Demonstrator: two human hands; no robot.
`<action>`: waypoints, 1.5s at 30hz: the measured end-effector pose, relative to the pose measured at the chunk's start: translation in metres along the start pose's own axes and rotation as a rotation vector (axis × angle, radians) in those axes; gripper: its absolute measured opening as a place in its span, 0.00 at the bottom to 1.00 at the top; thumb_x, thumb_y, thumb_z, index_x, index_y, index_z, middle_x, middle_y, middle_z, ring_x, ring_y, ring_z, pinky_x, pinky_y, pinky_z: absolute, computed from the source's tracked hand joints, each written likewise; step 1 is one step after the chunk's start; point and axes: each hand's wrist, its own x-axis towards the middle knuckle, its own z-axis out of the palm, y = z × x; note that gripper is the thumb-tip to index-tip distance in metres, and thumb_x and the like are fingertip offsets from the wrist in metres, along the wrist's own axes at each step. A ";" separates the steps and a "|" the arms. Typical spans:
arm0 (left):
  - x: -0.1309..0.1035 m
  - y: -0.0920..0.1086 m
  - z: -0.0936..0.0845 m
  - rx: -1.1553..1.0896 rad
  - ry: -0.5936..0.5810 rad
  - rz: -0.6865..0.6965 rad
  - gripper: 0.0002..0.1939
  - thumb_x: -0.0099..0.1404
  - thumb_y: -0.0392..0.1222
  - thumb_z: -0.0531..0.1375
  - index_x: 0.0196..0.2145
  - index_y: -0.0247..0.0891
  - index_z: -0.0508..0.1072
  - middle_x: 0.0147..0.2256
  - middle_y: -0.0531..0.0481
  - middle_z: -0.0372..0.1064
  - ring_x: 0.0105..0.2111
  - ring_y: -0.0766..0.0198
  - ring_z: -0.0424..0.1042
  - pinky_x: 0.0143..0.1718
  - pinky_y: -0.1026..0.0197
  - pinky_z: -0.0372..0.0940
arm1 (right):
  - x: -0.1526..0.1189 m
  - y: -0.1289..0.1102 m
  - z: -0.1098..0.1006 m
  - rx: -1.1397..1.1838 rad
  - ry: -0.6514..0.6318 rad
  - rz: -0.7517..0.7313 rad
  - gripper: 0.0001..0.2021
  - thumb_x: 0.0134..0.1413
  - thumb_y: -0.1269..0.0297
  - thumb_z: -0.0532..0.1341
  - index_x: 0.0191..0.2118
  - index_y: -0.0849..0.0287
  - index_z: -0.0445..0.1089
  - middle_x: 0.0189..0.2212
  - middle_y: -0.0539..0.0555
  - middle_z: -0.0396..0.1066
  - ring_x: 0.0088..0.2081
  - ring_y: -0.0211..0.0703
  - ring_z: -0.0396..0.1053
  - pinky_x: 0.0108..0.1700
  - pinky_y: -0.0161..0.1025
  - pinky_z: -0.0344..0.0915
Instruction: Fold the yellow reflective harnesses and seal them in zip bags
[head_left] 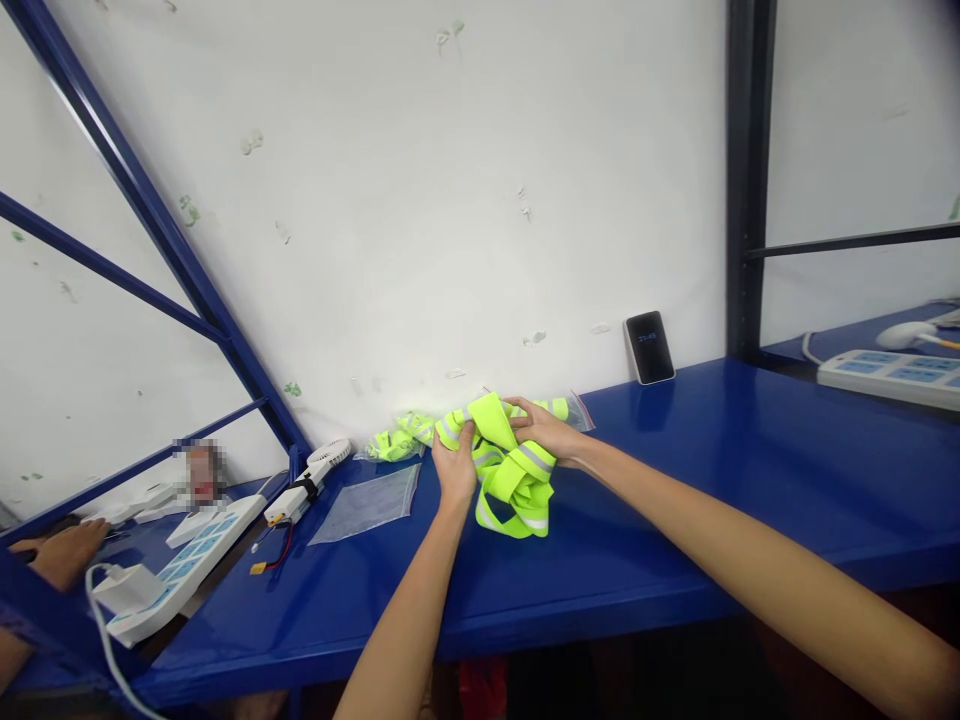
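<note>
A bundle of fluorescent yellow reflective strap (517, 490) with silver stripes hangs and rests in loops over the blue table. My left hand (455, 462) grips one band of it on the left, thumb on top. On the right, my right hand (546, 430) has its fingers closed around another part, partly hidden by the folds. Behind my hands, more yellow reflective material lies in a clear bag (394, 443) at the wall. A flat clear zip bag (367, 505) sits to the left of my left hand.
A phone-like device (649, 347) leans on the wall at the right. At left are a small white fan (330, 455), a battery pack with wires (292, 500), and a power strip (187, 570). Another person's hand (71, 550) is at far left. Another power strip (892, 375) lies far right.
</note>
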 end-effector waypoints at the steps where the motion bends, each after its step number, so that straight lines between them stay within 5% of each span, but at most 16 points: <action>1: 0.001 0.000 0.000 -0.025 0.003 -0.032 0.24 0.56 0.55 0.64 0.44 0.35 0.70 0.39 0.45 0.75 0.41 0.58 0.73 0.44 0.59 0.66 | -0.001 -0.001 0.001 0.071 -0.020 0.020 0.36 0.33 0.78 0.60 0.55 0.54 0.57 0.33 0.49 0.73 0.25 0.38 0.69 0.27 0.33 0.63; 4: 0.006 -0.002 -0.002 -0.076 -0.073 -0.170 0.27 0.56 0.61 0.62 0.42 0.35 0.73 0.39 0.42 0.76 0.43 0.54 0.74 0.43 0.58 0.67 | -0.002 0.001 0.002 0.173 -0.096 0.063 0.36 0.36 0.74 0.63 0.56 0.55 0.57 0.31 0.49 0.72 0.27 0.40 0.71 0.29 0.34 0.65; 7: 0.008 -0.005 -0.004 -0.102 -0.162 -0.278 0.30 0.55 0.65 0.61 0.40 0.33 0.74 0.37 0.41 0.76 0.41 0.52 0.75 0.41 0.56 0.69 | 0.001 0.007 0.000 -0.006 -0.105 -0.040 0.37 0.37 0.75 0.62 0.59 0.55 0.56 0.34 0.52 0.72 0.28 0.40 0.70 0.29 0.35 0.66; 11: 0.005 -0.008 -0.005 -0.081 -0.134 -0.267 0.29 0.53 0.60 0.65 0.41 0.31 0.75 0.38 0.40 0.76 0.39 0.53 0.76 0.41 0.56 0.69 | 0.006 0.013 -0.006 -0.353 0.103 -0.366 0.31 0.39 0.76 0.58 0.54 0.54 0.65 0.42 0.54 0.69 0.35 0.40 0.68 0.38 0.37 0.68; 14: 0.003 -0.008 -0.004 -0.062 -0.070 -0.256 0.28 0.53 0.57 0.66 0.43 0.32 0.75 0.40 0.40 0.76 0.39 0.54 0.76 0.40 0.57 0.69 | 0.004 0.007 -0.008 -0.357 0.217 -0.382 0.28 0.49 0.70 0.53 0.58 0.50 0.63 0.49 0.55 0.65 0.41 0.43 0.69 0.43 0.40 0.68; 16: 0.004 -0.009 -0.005 -0.025 -0.061 -0.261 0.27 0.52 0.56 0.67 0.42 0.31 0.76 0.40 0.40 0.76 0.40 0.54 0.75 0.41 0.57 0.69 | -0.003 0.000 -0.008 -0.455 0.088 -0.423 0.31 0.50 0.69 0.54 0.62 0.46 0.57 0.59 0.55 0.57 0.52 0.48 0.66 0.50 0.44 0.66; 19: 0.008 -0.009 -0.008 0.013 -0.100 -0.296 0.27 0.51 0.56 0.67 0.40 0.30 0.76 0.39 0.39 0.77 0.41 0.53 0.75 0.41 0.56 0.69 | -0.013 -0.007 -0.006 -0.806 -0.185 -0.525 0.36 0.44 0.73 0.59 0.62 0.46 0.60 0.68 0.52 0.41 0.65 0.57 0.48 0.62 0.53 0.53; 23: 0.014 -0.012 -0.014 -0.017 -0.101 -0.361 0.29 0.52 0.57 0.66 0.43 0.31 0.75 0.40 0.39 0.76 0.42 0.52 0.75 0.42 0.55 0.68 | -0.013 0.001 -0.006 -1.033 -0.308 -0.565 0.38 0.42 0.78 0.58 0.63 0.48 0.60 0.68 0.54 0.40 0.67 0.56 0.42 0.64 0.55 0.48; 28: 0.012 -0.010 -0.014 -0.004 -0.157 -0.388 0.34 0.52 0.54 0.67 0.53 0.35 0.69 0.47 0.39 0.73 0.46 0.53 0.73 0.46 0.56 0.68 | -0.004 0.013 -0.012 -1.126 -0.186 -0.685 0.32 0.49 0.80 0.56 0.60 0.47 0.64 0.60 0.56 0.57 0.60 0.54 0.58 0.59 0.51 0.58; 35: -0.007 0.009 -0.008 -0.198 -0.431 -0.397 0.54 0.52 0.45 0.68 0.67 0.48 0.40 0.55 0.41 0.66 0.49 0.53 0.72 0.49 0.52 0.67 | 0.000 0.001 -0.031 -1.213 0.067 -0.608 0.22 0.57 0.73 0.55 0.57 0.53 0.66 0.47 0.59 0.71 0.45 0.50 0.69 0.46 0.43 0.63; 45: -0.012 0.014 -0.006 -0.162 -0.663 -0.180 0.47 0.59 0.45 0.64 0.67 0.47 0.40 0.60 0.41 0.59 0.59 0.52 0.62 0.55 0.53 0.61 | 0.006 -0.001 -0.040 -1.127 0.501 -0.437 0.09 0.57 0.65 0.54 0.38 0.58 0.70 0.29 0.54 0.74 0.30 0.43 0.68 0.31 0.34 0.55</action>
